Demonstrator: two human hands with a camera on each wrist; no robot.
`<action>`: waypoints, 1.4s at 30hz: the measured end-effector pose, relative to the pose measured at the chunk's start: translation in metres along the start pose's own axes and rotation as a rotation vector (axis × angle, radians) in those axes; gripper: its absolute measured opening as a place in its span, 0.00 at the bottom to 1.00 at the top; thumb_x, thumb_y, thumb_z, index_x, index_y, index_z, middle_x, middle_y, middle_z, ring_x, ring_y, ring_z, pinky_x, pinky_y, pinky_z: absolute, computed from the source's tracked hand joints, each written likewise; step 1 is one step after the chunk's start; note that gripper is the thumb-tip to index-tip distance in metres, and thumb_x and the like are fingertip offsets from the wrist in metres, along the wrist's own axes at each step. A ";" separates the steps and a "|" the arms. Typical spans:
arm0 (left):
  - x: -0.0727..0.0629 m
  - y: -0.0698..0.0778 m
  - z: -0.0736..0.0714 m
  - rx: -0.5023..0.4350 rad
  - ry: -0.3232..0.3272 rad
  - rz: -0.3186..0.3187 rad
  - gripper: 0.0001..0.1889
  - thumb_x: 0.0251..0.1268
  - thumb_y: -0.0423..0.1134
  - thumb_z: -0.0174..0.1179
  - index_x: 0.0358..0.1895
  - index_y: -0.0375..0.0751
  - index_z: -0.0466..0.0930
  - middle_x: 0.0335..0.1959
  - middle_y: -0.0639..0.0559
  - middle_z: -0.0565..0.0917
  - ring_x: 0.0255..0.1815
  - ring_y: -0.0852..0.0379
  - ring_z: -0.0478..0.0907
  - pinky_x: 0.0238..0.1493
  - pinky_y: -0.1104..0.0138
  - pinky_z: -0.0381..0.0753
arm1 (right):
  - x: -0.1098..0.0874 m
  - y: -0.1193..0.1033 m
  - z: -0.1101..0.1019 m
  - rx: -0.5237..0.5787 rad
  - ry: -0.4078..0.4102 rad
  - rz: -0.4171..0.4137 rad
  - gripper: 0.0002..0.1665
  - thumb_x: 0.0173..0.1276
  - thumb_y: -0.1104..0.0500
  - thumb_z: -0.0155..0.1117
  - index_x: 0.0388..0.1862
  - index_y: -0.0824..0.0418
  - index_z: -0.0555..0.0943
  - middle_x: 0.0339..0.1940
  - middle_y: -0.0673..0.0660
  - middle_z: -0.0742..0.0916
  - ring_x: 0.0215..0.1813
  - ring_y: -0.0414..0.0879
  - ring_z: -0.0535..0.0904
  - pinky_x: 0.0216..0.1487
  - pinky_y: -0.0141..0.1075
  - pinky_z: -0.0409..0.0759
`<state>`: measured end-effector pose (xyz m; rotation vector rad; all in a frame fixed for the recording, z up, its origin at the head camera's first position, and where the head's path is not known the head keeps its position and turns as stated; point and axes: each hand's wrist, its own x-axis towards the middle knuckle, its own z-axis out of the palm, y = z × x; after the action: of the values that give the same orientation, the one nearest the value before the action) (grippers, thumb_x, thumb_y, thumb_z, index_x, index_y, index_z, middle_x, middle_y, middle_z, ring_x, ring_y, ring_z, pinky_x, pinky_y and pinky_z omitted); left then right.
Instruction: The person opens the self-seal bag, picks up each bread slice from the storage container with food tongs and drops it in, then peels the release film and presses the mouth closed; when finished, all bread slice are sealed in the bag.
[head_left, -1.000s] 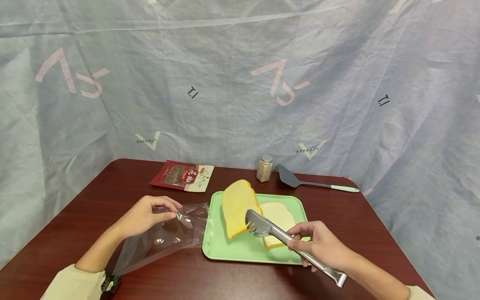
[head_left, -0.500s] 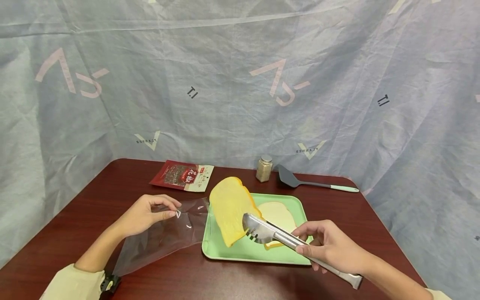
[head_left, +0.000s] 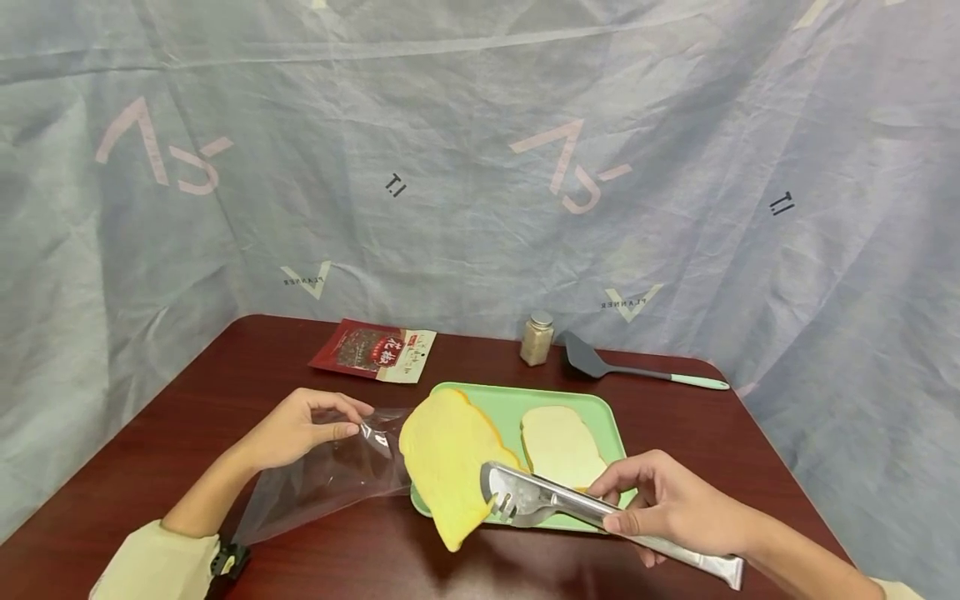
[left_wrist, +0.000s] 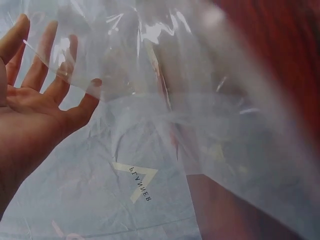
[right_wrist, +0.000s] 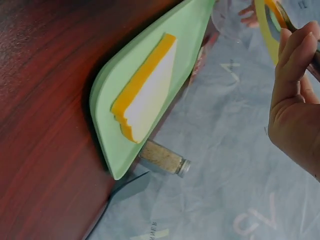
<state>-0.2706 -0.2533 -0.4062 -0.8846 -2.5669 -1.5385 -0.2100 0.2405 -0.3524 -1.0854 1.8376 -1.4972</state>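
Swung left and toward the person from its place half a second ago, a toast slice (head_left: 442, 454) hangs tilted over the left end of a green tray (head_left: 506, 408), its lowest corner now out past the tray's near edge. A right hand (head_left: 667, 504) grips the metal tongs (head_left: 551, 492) that hold it, while a left hand (head_left: 303, 429), little moved, pinches the rim of a clear plastic bag (head_left: 330, 479) on the table just beyond the tray's left edge. The raised slice shows a broad pale-yellow face, a deeper orange-yellow crust and a bent, wavy outline; a second slice (head_left: 562, 446) lies flat toward the tray's right edge, more of it now uncovered. The tongs' head hides part of the raised slice's right side, and the right wrist view cuts it off at the top. Creases and glare blur the bag's mouth, and whether slice and bag touch cannot be told
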 end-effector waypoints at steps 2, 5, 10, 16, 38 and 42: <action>0.001 0.001 0.001 0.004 0.004 -0.008 0.03 0.65 0.34 0.66 0.39 0.39 0.87 0.50 0.45 0.86 0.52 0.55 0.83 0.45 0.64 0.83 | 0.002 0.001 -0.003 0.002 -0.013 0.009 0.14 0.70 0.76 0.56 0.52 0.72 0.79 0.32 0.67 0.82 0.12 0.59 0.74 0.15 0.42 0.79; 0.000 0.003 0.003 0.001 -0.006 -0.026 0.04 0.65 0.34 0.66 0.40 0.40 0.87 0.51 0.45 0.86 0.53 0.55 0.83 0.47 0.65 0.82 | 0.005 0.003 -0.008 0.027 -0.034 0.065 0.12 0.71 0.74 0.56 0.51 0.71 0.80 0.32 0.67 0.83 0.12 0.54 0.75 0.14 0.41 0.78; -0.001 0.001 0.005 -0.031 -0.028 -0.028 0.03 0.65 0.35 0.66 0.39 0.41 0.87 0.51 0.43 0.86 0.53 0.53 0.83 0.47 0.65 0.82 | 0.012 0.006 -0.015 0.070 -0.082 0.128 0.12 0.71 0.72 0.57 0.51 0.72 0.80 0.33 0.75 0.82 0.11 0.56 0.73 0.13 0.42 0.78; -0.001 0.000 0.008 -0.077 -0.048 -0.005 0.05 0.65 0.34 0.66 0.40 0.35 0.85 0.49 0.41 0.87 0.50 0.53 0.84 0.44 0.65 0.83 | 0.022 0.013 -0.021 0.119 -0.135 0.170 0.12 0.71 0.70 0.58 0.52 0.74 0.79 0.33 0.72 0.84 0.12 0.62 0.69 0.16 0.39 0.79; 0.000 0.007 0.011 -0.056 -0.014 0.043 0.06 0.62 0.34 0.68 0.41 0.40 0.87 0.48 0.47 0.88 0.51 0.57 0.84 0.44 0.63 0.83 | 0.045 0.037 -0.028 0.377 -0.191 0.243 0.18 0.74 0.67 0.55 0.57 0.79 0.74 0.37 0.60 0.87 0.20 0.38 0.78 0.22 0.28 0.78; -0.001 0.006 0.010 -0.055 -0.016 0.041 0.04 0.63 0.31 0.67 0.39 0.40 0.86 0.49 0.44 0.87 0.53 0.58 0.83 0.44 0.63 0.83 | 0.042 0.041 -0.027 0.382 -0.234 0.252 0.19 0.73 0.67 0.56 0.57 0.79 0.74 0.36 0.60 0.87 0.20 0.38 0.79 0.21 0.28 0.77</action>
<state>-0.2644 -0.2433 -0.4069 -0.9530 -2.5119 -1.6046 -0.2647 0.2228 -0.3813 -0.7758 1.3968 -1.4269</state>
